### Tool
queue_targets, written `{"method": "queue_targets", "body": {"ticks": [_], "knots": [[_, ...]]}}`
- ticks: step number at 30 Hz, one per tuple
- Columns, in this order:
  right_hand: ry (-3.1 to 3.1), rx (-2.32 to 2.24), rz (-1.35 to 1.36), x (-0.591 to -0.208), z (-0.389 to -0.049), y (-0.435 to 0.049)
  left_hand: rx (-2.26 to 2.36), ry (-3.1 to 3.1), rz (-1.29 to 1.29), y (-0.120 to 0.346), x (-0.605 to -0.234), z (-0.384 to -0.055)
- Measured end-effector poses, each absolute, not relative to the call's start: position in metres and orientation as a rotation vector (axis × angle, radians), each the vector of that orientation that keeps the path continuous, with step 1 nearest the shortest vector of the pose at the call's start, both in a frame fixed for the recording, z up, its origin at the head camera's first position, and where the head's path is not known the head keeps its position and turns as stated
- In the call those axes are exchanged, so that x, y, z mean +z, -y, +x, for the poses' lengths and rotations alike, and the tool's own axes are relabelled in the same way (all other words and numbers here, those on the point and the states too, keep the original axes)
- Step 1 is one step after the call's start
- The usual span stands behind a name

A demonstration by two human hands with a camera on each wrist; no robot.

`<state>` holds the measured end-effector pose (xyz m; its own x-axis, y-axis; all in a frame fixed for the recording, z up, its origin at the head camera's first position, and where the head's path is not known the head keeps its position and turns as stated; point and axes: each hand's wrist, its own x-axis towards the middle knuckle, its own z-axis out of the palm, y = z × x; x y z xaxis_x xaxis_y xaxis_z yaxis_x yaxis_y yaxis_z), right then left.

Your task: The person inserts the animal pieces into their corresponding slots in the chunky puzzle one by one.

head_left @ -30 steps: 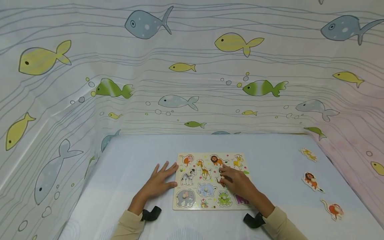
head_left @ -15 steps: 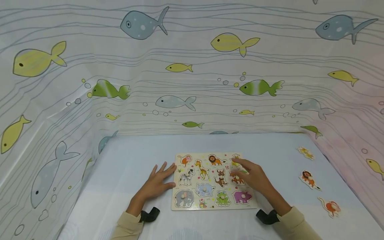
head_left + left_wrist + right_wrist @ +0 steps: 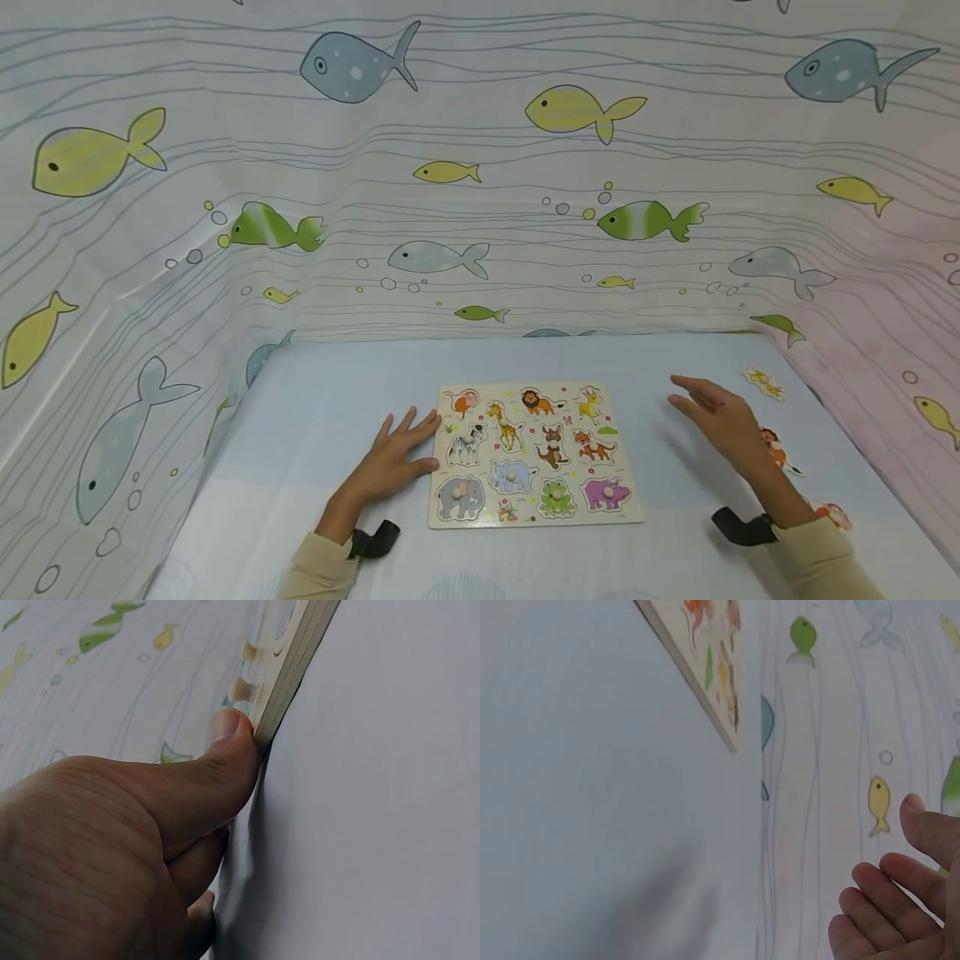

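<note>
A wooden animal puzzle board lies flat on the table. My left hand is spread beside its left edge, with fingertips and thumb right at the wood; the left wrist view shows the thumb against the board's side. Round knobs stand on the elephant, rhino, frog and hippo. Right of the board, my right hand hovers with loosely bent fingers and nothing in them. Near it lie a loose lion piece and monkey piece, both partly covered by my arm.
A loose yellow animal piece lies toward the table's back right. White sheeting printed with fish rises behind the table and along both sides. Each wrist carries a black strap mount.
My right hand has left the board's right half and moved right toward the loose pieces, uncovering the tiger and the yellow horned animal. My left hand stays at the left edge.
</note>
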<state>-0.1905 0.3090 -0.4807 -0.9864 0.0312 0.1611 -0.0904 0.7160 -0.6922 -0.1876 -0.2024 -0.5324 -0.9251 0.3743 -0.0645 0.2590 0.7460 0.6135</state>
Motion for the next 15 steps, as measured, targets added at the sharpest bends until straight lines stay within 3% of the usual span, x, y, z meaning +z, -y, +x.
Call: {"method": "queue_targets", "body": {"ticks": [10, 15], "knots": [[2.559, 1.503, -0.408, -0.467, -0.202, -0.383, 0.92, -2.773, 0.516, 0.202, -0.532, -0.188], [2.494, 1.581, -0.462, -0.474, -0.204, -0.407, 0.923, -2.766, 0.499, 0.202, -0.531, -0.187]]}}
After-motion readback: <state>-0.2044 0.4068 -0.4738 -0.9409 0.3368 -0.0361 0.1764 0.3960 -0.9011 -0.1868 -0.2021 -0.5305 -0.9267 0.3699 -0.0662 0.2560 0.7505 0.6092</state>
